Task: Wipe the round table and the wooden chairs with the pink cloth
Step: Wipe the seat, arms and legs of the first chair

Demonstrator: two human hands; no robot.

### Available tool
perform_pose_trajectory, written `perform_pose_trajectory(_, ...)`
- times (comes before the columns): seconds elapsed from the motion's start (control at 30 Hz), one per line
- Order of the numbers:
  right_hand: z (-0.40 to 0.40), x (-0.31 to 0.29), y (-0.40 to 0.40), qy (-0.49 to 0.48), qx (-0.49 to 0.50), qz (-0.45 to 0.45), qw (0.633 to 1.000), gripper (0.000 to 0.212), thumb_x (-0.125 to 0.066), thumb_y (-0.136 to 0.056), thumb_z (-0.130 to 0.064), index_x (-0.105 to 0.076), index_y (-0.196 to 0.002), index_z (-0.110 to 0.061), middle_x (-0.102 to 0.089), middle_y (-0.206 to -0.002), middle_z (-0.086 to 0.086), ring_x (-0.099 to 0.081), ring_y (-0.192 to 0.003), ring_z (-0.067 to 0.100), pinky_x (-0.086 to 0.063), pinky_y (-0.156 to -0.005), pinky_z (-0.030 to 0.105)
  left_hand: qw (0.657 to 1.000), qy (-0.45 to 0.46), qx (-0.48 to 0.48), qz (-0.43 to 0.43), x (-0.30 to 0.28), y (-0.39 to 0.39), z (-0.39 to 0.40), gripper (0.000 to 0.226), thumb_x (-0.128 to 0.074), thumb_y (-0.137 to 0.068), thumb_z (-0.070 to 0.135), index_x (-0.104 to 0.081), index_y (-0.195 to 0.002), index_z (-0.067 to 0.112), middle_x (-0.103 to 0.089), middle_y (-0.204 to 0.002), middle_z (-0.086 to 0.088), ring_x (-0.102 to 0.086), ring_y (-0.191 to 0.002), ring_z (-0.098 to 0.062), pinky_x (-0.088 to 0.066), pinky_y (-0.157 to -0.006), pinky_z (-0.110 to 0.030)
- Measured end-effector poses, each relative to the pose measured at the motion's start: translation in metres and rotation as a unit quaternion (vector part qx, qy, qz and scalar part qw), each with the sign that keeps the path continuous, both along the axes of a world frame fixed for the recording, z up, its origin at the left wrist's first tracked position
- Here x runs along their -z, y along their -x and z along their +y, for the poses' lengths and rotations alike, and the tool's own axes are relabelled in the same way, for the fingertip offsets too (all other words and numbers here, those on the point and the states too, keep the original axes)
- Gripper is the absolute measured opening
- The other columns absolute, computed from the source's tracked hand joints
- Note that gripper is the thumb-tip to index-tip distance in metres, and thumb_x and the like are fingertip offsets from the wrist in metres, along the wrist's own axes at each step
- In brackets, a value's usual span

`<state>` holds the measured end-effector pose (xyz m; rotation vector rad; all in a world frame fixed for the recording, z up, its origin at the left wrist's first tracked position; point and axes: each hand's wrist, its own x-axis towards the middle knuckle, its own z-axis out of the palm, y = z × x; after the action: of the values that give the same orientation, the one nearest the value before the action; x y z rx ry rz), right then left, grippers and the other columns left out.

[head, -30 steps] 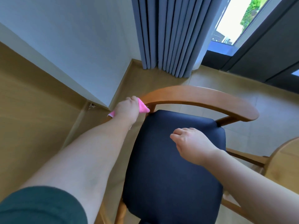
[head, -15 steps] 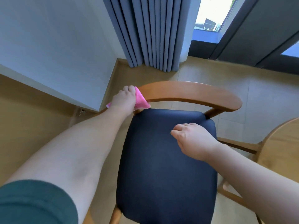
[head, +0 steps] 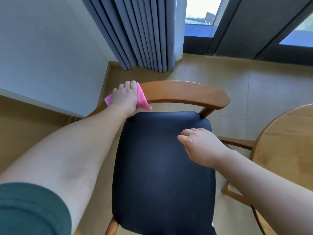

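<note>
Since the earlier frame the left hand point(head: 125, 97) has slid with the pink cloth point(head: 142, 99) a little along the curved backrest rail point(head: 183, 92) of the wooden chair point(head: 220, 100), from the rail's left end toward its middle, and more of the cloth now shows on the hand's right side. The right hand point(head: 199, 146) has stayed over the chair's dark blue seat cushion point(head: 160, 175).

The left hand's fingers point(head: 130, 84) are curled over the cloth and hold it pressed against the top of the rail — a pink corner hangs down the rail's near face, just above the rear edge of the cushion, and a pale-edged bit sticks out on the hand's left side. The right hand's fingers point(head: 189, 132) are loosely curled and hold nothing; whether the hand touches the cushion I cannot tell.

To the right of the chair lies the rim of the round wooden bench point(head: 284, 150), with a chair stretcher point(head: 237, 144) reaching toward it. Behind the chair hang grey-blue pleated curtains point(head: 142, 34) down to the wood-look floor point(head: 254, 78), beside a dark-framed window point(head: 199, 12). To the chair's left stands a white wall point(head: 47, 48). A dark green sleeve point(head: 30, 211) covers the left upper arm.
</note>
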<state>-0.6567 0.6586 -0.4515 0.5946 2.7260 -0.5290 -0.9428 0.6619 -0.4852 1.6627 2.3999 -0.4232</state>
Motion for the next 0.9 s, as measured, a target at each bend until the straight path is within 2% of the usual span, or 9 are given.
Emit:
perform_pose_trajectory(0.2, 0.008, 0.002, -0.025, 0.002, 0.019, 0.007, 1.0, 0.018, -0.04, -0.09, -0.011, -0.055, -0.097, -0.018, -0.054, -0.091, -0.002, -0.048, -0.074, 0.018, -0.041, -0.068, 0.03, 0.999, -0.018, 0.044, 0.0, 0.002, -0.028, 0.023, 0.117, -0.065, -0.053, 0.081, -0.025, -0.137, 0.01, -0.044, -0.128, -0.014, -0.045, -0.115, -0.031, -0.038, -0.098, -0.043)
perform_pose_trajectory(0.43, 0.017, 0.004, -0.055, 0.005, 0.041, 0.006, 0.999, 0.015, -0.04, -0.089, -0.009, -0.052, -0.09, -0.017, -0.05, -0.085, -0.002, -0.043, -0.07, 0.019, -0.033, -0.063, 0.029, 0.995, -0.025, 0.093, 0.019, 0.006, -0.066, 0.05, 0.109, -0.077, -0.058, 0.069, -0.027, -0.137, 0.013, -0.044, -0.128, -0.009, -0.043, -0.115, -0.028, -0.033, -0.099, -0.041)
perform_pose_trajectory(0.57, 0.02, 0.006, -0.067, 0.008, 0.05, 0.008, 0.999, 0.011, -0.041, -0.088, -0.009, -0.047, -0.085, -0.018, -0.044, -0.082, -0.003, -0.04, -0.069, 0.019, -0.027, -0.063, 0.028, 0.993, -0.028, 0.113, 0.022, 0.006, -0.087, 0.061, 0.107, -0.077, -0.059, 0.068, -0.026, -0.136, 0.014, -0.043, -0.126, -0.008, -0.042, -0.114, -0.028, -0.031, -0.099, -0.041)
perform_pose_trajectory(0.63, 0.021, 0.006, -0.075, 0.015, 0.057, 0.012, 0.998, 0.011, -0.042, -0.089, -0.009, -0.048, -0.087, -0.018, -0.047, -0.084, -0.003, -0.041, -0.07, 0.018, -0.03, -0.063, 0.028, 0.992, -0.028, 0.121, 0.024, 0.006, -0.094, 0.063, 0.104, -0.079, -0.062, 0.063, -0.025, -0.137, 0.015, -0.042, -0.128, -0.008, -0.042, -0.115, -0.027, -0.03, -0.1, -0.04)
perform_pose_trajectory(0.73, 0.023, 0.006, -0.087, 0.02, 0.065, 0.017, 0.997, 0.016, -0.042, -0.091, -0.011, -0.056, -0.096, -0.018, -0.054, -0.092, -0.002, -0.049, -0.076, 0.017, -0.043, -0.069, 0.029, 0.99, -0.026, 0.14, 0.017, 0.002, -0.109, 0.07, 0.1, -0.079, -0.066, 0.058, -0.024, -0.137, 0.015, -0.042, -0.129, -0.008, -0.041, -0.116, -0.028, -0.029, -0.101, -0.041)
perform_pose_trajectory(0.9, 0.024, 0.007, -0.108, 0.021, 0.074, 0.018, 0.997, 0.018, -0.041, -0.091, -0.01, -0.057, -0.098, -0.016, -0.056, -0.094, 0.0, -0.047, -0.076, 0.018, -0.04, -0.068, 0.028, 0.985, -0.02, 0.169, 0.015, -0.002, -0.138, 0.08, 0.094, -0.08, -0.071, 0.046, -0.022, -0.139, 0.014, -0.041, -0.132, -0.009, -0.04, -0.118, -0.028, -0.028, -0.103, -0.041)
